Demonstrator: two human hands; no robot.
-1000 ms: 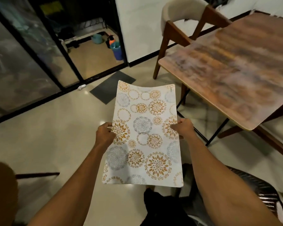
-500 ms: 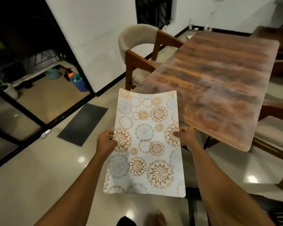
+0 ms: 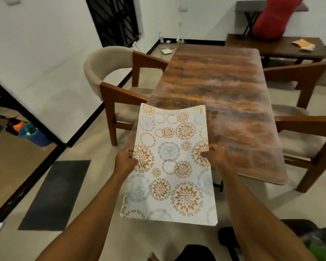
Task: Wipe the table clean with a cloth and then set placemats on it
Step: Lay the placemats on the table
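From the head view, both forearms reach forward from 6 o'clock, held roughly level. The left hand point(image 3: 125, 161) clamps the placemat point(image 3: 169, 166) at its 9 o'clock edge and the right hand point(image 3: 217, 157) clamps its 3 o'clock edge, thumbs on top, so each grip is closed on the mat. The white mat, printed with gold and grey rosettes, is in the air with its long side running toward 12 o'clock. Its far end bows down in the middle over the near left corner of the wooden surface point(image 3: 224, 95). An armchair point(image 3: 109, 72) stands at the surface's 9 o'clock side and another point(image 3: 305, 129) at 3 o'clock. The fingers under the mat are hidden, the mat covers that corner, and I cannot tell whether its far end touches the wood. A dark shape at 5 o'clock is too blurred to make out. Compared with half a second ago, the surface lies more squarely ahead and the mat reaches further over it. Both holds are unchanged.
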